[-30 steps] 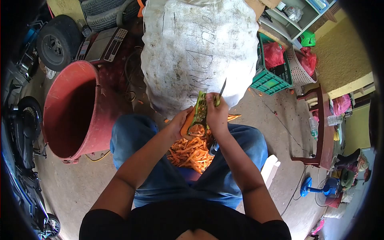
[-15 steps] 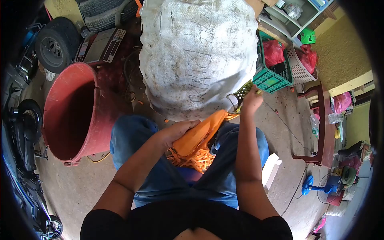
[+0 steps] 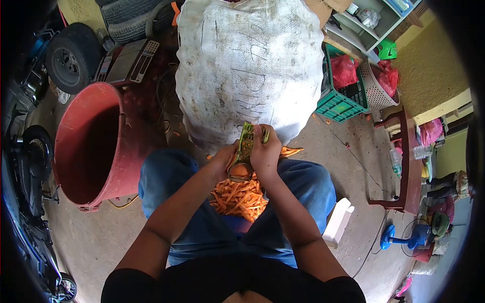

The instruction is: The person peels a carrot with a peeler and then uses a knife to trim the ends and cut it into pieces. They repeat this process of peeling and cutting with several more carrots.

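My right hand is wrapped round a green peeler with a perforated body, held low over my lap between my knees. Under the peeler's lower end shows the rounded orange surface of a long carrot-like vegetable. My left hand grips this vegetable from the left side; both hands hide most of it. Orange strips stick out to the right, past my right hand. Below, a heap of orange peelings lies between my thighs, in what seems to be a dark blue container.
A stuffed white sack stands in front of me. At left is a large red tub, with a scale and a wheel behind. To the right are a green crate, a white box and a wooden frame.
My right hand with the peeler has come from the far right back to the vegetable, near my left hand. The vegetable has turned and is now mostly hidden.
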Tool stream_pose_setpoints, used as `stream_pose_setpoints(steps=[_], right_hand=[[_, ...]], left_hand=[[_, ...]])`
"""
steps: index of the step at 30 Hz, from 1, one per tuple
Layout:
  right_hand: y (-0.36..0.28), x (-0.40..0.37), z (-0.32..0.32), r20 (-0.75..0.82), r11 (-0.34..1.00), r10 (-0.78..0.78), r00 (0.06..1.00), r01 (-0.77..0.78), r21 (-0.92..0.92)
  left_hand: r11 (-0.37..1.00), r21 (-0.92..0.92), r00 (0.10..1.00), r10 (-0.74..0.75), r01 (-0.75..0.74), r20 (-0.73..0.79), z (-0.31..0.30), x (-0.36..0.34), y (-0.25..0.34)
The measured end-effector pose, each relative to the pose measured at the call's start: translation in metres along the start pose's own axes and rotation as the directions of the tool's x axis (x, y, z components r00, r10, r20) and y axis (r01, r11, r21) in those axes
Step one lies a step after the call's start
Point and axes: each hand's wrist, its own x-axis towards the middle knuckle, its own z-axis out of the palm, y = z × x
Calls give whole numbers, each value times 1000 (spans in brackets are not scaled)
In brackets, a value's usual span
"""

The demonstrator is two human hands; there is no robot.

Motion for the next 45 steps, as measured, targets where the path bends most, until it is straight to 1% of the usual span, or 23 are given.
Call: stream_pose_setpoints(steps=[2, 4, 7, 10, 11, 13, 14, 17, 18, 19, 21, 26, 27, 29, 31, 32, 33, 35, 36, 39, 41, 43, 45], right_hand=[[7, 10, -5, -73, 999, -8, 997, 5, -43], [29, 39, -14, -252, 994, -45, 967, 19, -104], [70, 83, -43, -456, 979, 11, 890, -103, -178], [76, 92, -59, -547, 975, 151, 823, -214, -53], [76, 89, -57, -547, 975, 151, 824, -214, -54], [58, 77, -47, -472, 993, 93, 877, -48, 108], [45, 66, -44, -340, 977, 183, 922, -131, 171], [20, 31, -17, -140, 946, 163, 977, -114, 304], [20, 23, -13, -54, 980, 97, 994, -86, 182], [7, 14, -10, 20, 961, 136, 990, -137, 240], [15, 7, 3, -15, 977, 7, 1000, -4, 212], [5, 6, -1, -58, 998, 28, 998, -25, 60], [5, 10, -3, -50, 998, 58, 997, -57, 13], [28, 26, -3, -165, 994, -104, 981, 97, -50], [48, 62, -21, -339, 993, 89, 937, -111, -46], [65, 78, -35, -415, 985, 73, 907, -131, -112], [81, 91, -48, -487, 971, 53, 872, -158, -177], [97, 105, -61, -531, 934, 357, 768, -304, 188], [101, 104, -60, -525, 946, 301, 796, -182, 266], [48, 70, -43, -387, 917, 302, 871, -153, 369], [25, 43, -28, -207, 922, 271, 940, -192, 336], [17, 19, -15, -55, 973, 90, 994, -77, 218], [5, 5, -4, -45, 998, -61, 997, 63, 31]], left_hand=[[1000, 25, 1000, 14, -14, 6, -2, -2, -2], [955, 293, 998, -49, 39, 26, 3, -9, 2], [938, 334, 993, -113, 92, 46, 9, -23, 10], [973, 210, 989, -115, 95, 88, 8, -30, 12], [973, 209, 989, -116, 95, 88, 3, -25, 10], [986, 153, 995, -79, 70, 58, -8, -12, 5], [986, 151, 995, -78, 69, 58, -8, -10, 5], [992, 110, 994, -75, 66, 77, -9, -2, 5], [997, -16, 985, -76, 80, 157, -15, 7, 3], [985, -139, 969, -69, 104, 236, -16, 11, 3], [979, -171, 973, -69, 108, 218, -14, 9, 2], [984, -161, 993, -65, 81, 102, -15, 10, -3], [996, -59, 989, -53, 62, 141, -11, 6, 2], [999, 42, 983, -41, 34, 181, -7, -2, 5], [965, 228, 965, -174, 128, 196, -3, -12, 1], [938, 299, 973, -213, 177, 92, 16, -33, 8], [937, 298, 972, -218, 183, 89, 14, -36, 7], [935, 334, 906, -239, 117, 350, 10, -40, 6], [935, 334, 904, -241, 119, 352, 7, -36, 6], [978, 142, 913, -194, 151, 359, -5, -15, 4], [981, 163, 991, -114, 101, 75, -8, -6, 4], [994, 51, 990, -105, 101, 95, -19, 11, -4], [993, -66, 989, -94, 102, 115, -18, 13, -7]])
